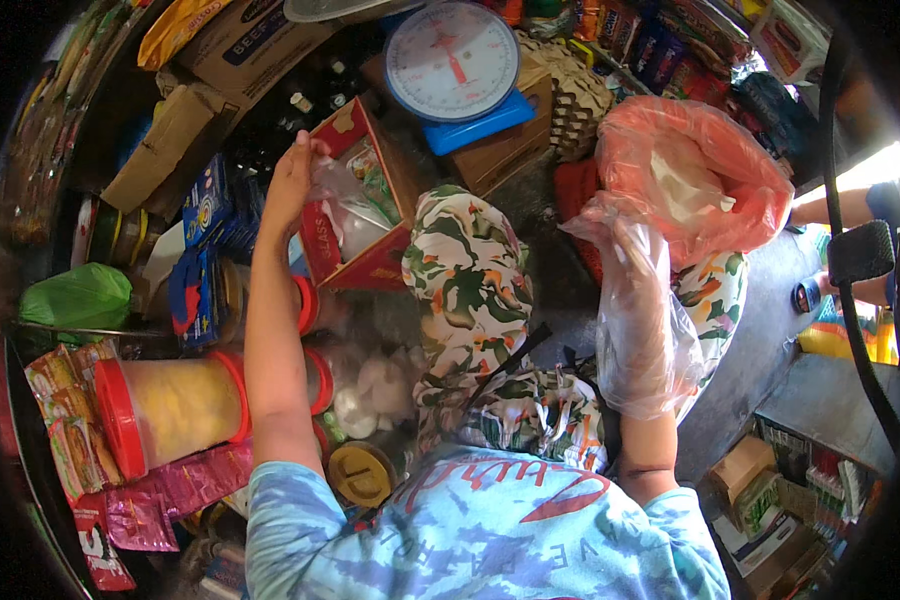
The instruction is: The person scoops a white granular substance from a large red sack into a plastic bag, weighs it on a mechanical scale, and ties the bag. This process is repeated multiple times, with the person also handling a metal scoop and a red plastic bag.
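Note:
My left hand (298, 169) is at the near-left rim of a red cardboard box (319, 236), its fingertips partly hidden. Inside the box, crumpled clear plastic bags (352, 214) lie close to those fingers; whether I grip one is unclear. A clear plastic bag (645, 330) covers my right hand (634, 251) and most of the forearm like a sleeve. That hand is against the near edge of a wide-mouthed red plastic bag (757, 217). Pale, whitish contents (682, 180) show inside it. The plastic blurs my right fingers.
A dial scale (454, 64) on a blue base stands on a cardboard box (502, 139) ahead. Egg trays (570, 112) sit beside it. Red-lidded tubs (187, 412) and a green plastic bag (75, 296) are at left. Another person's leg (855, 289) shows at far right, beyond a black strap (832, 150).

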`<state>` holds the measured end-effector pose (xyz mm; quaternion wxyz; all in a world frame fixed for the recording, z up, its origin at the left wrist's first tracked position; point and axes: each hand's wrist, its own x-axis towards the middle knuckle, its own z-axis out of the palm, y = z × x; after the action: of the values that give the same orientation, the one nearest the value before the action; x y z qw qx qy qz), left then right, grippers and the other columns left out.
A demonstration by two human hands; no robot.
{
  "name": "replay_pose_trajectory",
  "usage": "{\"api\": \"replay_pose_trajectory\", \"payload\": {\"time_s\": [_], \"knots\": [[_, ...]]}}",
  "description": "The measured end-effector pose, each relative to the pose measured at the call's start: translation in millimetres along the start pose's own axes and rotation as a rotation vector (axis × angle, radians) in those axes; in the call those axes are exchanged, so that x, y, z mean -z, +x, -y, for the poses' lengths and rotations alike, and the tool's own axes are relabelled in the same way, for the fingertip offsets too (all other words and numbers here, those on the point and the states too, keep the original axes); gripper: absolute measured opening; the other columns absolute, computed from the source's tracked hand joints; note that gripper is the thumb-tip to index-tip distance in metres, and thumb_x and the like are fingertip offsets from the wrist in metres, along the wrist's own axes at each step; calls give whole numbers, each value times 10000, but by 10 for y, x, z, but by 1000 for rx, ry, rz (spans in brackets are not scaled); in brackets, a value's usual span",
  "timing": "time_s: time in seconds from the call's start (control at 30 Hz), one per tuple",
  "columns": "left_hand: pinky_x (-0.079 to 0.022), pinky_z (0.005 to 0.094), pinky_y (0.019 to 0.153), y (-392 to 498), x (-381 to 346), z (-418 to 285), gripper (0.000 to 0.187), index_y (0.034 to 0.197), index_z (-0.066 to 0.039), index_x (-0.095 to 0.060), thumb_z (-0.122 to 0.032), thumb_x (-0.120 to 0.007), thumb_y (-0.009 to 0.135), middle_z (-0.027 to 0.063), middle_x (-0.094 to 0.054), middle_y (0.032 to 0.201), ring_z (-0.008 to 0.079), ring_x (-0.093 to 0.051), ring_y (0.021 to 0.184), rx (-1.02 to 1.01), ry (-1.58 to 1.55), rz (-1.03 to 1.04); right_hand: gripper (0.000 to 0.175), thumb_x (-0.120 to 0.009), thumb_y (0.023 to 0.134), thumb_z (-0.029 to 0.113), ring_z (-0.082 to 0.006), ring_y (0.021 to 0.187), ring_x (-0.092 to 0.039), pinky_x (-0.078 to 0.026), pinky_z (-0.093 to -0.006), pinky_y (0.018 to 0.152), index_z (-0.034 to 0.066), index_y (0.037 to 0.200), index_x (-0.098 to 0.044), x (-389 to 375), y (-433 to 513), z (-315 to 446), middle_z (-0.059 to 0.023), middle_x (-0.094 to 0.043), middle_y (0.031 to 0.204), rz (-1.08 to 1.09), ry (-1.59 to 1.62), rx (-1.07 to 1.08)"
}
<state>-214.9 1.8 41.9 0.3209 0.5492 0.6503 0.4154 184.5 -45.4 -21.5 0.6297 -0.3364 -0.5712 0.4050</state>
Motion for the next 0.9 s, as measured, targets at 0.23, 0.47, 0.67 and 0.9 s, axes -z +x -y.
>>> {"api": "replay_pose_trajectory", "payload": {"time_s": [0.23,0.47,0.67,0.9], "knots": [[-412,243,819,-707,-930,-1450,239,1025,-32,-607,-149,-666,824,-3,-596,945,84,-538,911,-126,-181,648,358,-721,751,124,-222,972,-601,-425,-349,933,28,1083,-627,-597,254,496,-116,-626,1038,70,350,-221],[-453,230,763,-717,-1009,-1666,543,1205,-25,-562,-27,-760,698,6,-586,924,88,-557,900,-117,-346,596,107,-641,774,-3,-129,796,-610,-478,-263,721,10,879,-624,-157,373,779,-31,-640,834,251,-201,-219],[-488,241,676,-509,-1241,-1069,143,977,-6,-644,-49,-652,842,15,-650,844,77,-590,745,-32,-279,291,121,-629,784,-5,-211,872,-611,-523,-307,767,-20,904,-629,29,528,655,-118,-596,1039,20,-348,-345],[-421,229,638,-808,-1815,-1058,198,875,-33,-601,-128,-732,762,-10,-577,808,78,-512,725,-227,-70,219,230,-702,755,174,-165,734,-587,-478,-330,642,17,907,-630,-66,347,1060,-101,-605,756,270,-302,-248]]}}
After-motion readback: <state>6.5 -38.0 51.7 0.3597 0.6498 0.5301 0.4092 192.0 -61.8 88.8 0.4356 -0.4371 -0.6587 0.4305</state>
